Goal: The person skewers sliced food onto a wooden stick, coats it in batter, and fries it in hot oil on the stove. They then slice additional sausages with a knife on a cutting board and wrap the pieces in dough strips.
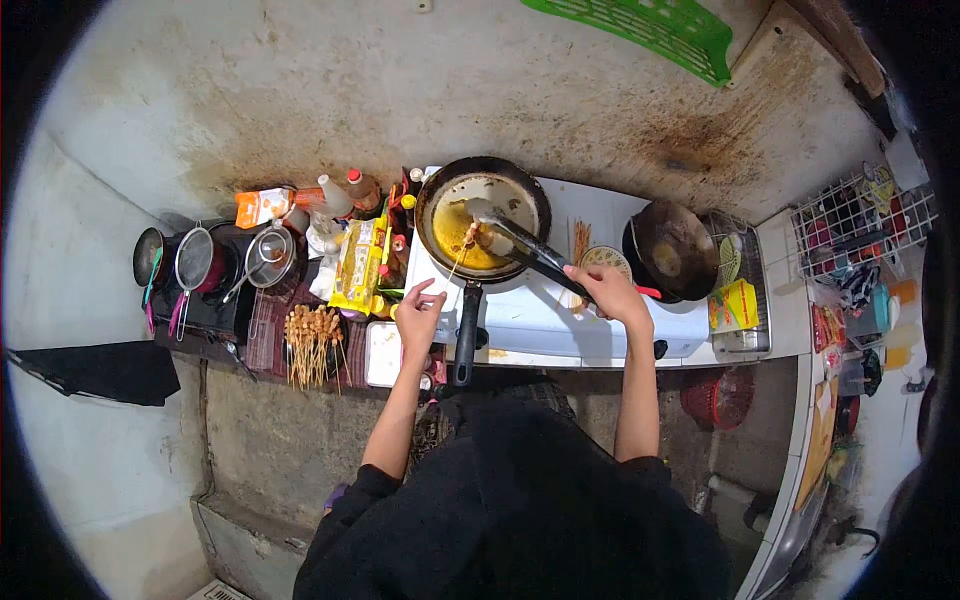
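Observation:
A frying pan point(540, 215) with yellow oil sits on the white stove, its black handle point(468, 335) pointing toward me. My right hand point(608, 293) grips black-handled tongs point(545, 258), whose metal tips reach into the pan. Beside those tips lies a skewer of small browned pieces point(471, 236), its bare stick slanting over the near rim toward my left hand point(418, 312). That hand hovers left of the pan handle, fingers bent but apart, with nothing visible in it. Whether the tongs touch the skewer is hard to tell.
Many skewers point(315, 335) lie in a bunch at the left, near a yellow packet point(358, 265) and sauce bottles point(362, 188). A dark wok point(672, 250) stands on the right of the stove point(600, 335). Behind my right hand is a patterned bowl point(607, 258) beside bare sticks point(581, 240).

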A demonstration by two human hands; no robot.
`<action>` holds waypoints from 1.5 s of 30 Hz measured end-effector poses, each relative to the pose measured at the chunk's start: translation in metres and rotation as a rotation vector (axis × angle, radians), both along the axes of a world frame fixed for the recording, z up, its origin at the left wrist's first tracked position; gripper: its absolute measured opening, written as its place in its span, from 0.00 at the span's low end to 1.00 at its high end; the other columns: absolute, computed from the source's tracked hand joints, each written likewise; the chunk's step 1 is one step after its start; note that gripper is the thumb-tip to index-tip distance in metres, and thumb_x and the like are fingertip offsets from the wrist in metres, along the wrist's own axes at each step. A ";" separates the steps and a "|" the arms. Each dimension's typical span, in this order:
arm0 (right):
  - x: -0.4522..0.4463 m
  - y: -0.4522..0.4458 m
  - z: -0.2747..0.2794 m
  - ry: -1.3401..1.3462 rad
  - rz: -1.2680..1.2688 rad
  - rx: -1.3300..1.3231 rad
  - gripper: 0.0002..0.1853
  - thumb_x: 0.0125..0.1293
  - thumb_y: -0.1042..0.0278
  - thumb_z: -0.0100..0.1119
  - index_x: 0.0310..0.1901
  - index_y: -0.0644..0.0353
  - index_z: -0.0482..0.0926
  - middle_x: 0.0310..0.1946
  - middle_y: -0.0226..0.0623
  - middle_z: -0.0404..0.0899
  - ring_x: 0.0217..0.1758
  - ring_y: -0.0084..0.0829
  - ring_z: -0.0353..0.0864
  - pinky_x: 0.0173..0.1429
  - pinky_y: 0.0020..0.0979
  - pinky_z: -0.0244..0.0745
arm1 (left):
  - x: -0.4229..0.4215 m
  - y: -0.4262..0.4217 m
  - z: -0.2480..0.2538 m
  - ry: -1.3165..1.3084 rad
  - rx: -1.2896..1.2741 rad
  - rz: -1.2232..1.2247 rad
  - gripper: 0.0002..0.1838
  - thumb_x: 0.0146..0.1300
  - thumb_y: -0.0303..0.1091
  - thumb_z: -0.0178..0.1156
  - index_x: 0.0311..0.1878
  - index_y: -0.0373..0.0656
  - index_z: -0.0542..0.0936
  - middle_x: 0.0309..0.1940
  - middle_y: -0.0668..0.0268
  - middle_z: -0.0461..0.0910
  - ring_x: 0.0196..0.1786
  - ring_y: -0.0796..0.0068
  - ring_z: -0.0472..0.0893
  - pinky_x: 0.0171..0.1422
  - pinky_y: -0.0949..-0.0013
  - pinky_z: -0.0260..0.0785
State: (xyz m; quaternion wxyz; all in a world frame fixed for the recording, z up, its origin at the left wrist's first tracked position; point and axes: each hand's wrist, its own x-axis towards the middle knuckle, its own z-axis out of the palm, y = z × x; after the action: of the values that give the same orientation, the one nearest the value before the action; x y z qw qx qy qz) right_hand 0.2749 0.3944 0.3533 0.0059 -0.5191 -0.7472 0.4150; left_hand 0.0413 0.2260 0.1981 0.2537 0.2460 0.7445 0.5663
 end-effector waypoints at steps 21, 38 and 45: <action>-0.050 0.026 0.021 -0.111 0.086 0.124 0.39 0.54 0.30 0.50 0.35 0.69 0.81 0.19 0.44 0.78 0.29 0.37 0.81 0.40 0.35 0.73 | 0.005 -0.002 0.005 0.277 0.011 0.065 0.23 0.48 0.30 0.68 0.47 0.41 0.71 0.21 0.68 0.81 0.17 0.80 0.73 0.25 0.75 0.63; 0.013 -0.022 -0.022 0.120 -0.114 0.419 0.28 0.50 0.41 0.65 0.42 0.59 0.79 0.30 0.44 0.81 0.36 0.42 0.82 0.42 0.37 0.73 | 0.006 -0.009 -0.003 0.132 0.144 0.158 0.28 0.56 0.32 0.64 0.58 0.40 0.63 0.48 0.62 0.72 0.38 0.77 0.75 0.36 0.75 0.68; 0.023 -0.045 -0.039 0.085 -0.140 0.392 0.24 0.51 0.43 0.64 0.41 0.56 0.78 0.31 0.45 0.81 0.38 0.46 0.81 0.41 0.39 0.72 | 0.042 -0.024 0.055 0.032 0.235 0.049 0.24 0.58 0.23 0.57 0.58 0.42 0.64 0.51 0.64 0.70 0.43 0.79 0.73 0.42 0.77 0.64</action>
State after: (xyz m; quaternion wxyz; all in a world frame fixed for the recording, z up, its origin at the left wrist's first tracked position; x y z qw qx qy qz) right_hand 0.2982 0.3495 0.3138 0.1668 -0.5407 -0.7749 0.2817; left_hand 0.0837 0.2023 0.2536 0.1973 0.2648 0.6830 0.6516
